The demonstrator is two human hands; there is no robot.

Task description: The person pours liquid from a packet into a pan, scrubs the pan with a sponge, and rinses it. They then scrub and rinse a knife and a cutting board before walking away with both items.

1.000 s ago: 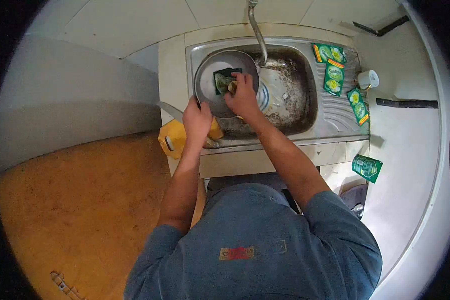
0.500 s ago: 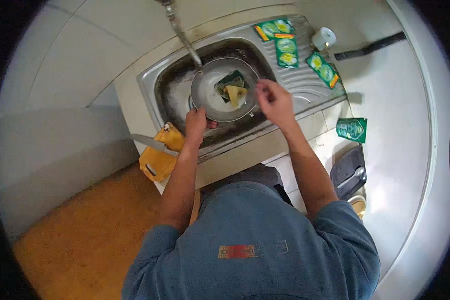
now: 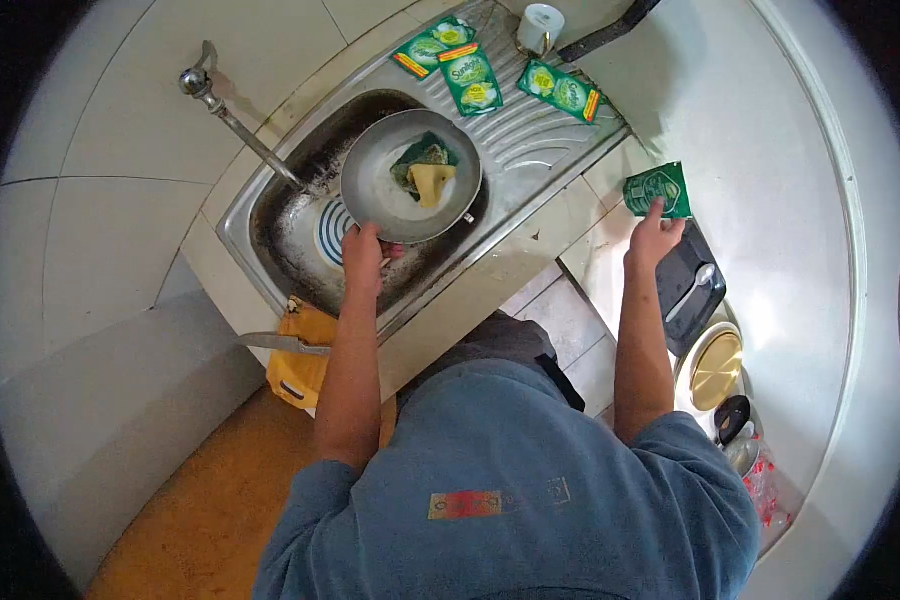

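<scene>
Touching pan (image 3: 367,180) rim and pouch (image 3: 654,184) edge; hands (image 3: 362,260) (image 3: 655,240) well apart.

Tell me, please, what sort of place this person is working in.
Most likely a kitchen: there is a metal sink with a tap, a pan held over it by the left hand, and a knife on a yellow board.

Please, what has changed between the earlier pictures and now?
The right hand has let go of the yellow piece in the pan and moved right, its fingers now at the green pouch; whether its grip is closed, I cannot tell. The pan has shifted across the sink towards the drainboard. The left hand still holds the pan; the packets and mug stayed.
</scene>
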